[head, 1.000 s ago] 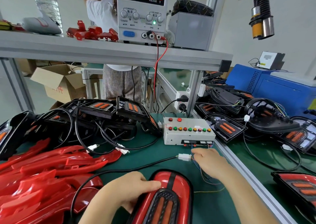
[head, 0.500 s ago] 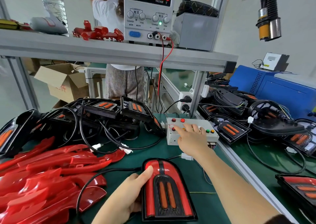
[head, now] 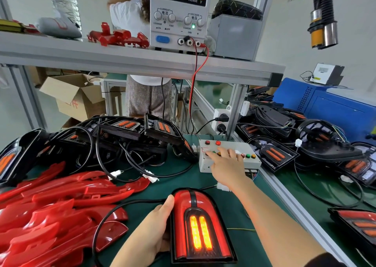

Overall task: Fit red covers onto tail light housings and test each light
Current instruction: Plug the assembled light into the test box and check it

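A tail light (head: 200,228) with its red cover fitted stands tilted up on the green mat in front of me, and its two centre strips glow orange. My left hand (head: 156,230) holds it by the left edge, thumb on the red cover. My right hand (head: 223,165) lies over the grey button box (head: 227,158), with straight fingers pressing the row of coloured buttons. A white connector (head: 222,186) lies just under my right wrist. The power supply (head: 179,14) on the shelf reads 12.00 volts.
Loose red covers (head: 61,201) are heaped at the left. Black housings (head: 126,132) with cables pile up behind them, and more housings (head: 305,144) lie on the right bench. A covered light (head: 358,224) sits at the right edge. A person (head: 146,95) stands behind the shelf.
My right hand left the white connector and reached up onto the button box. My left hand tipped the tail light upright, and its centre strips now glow.
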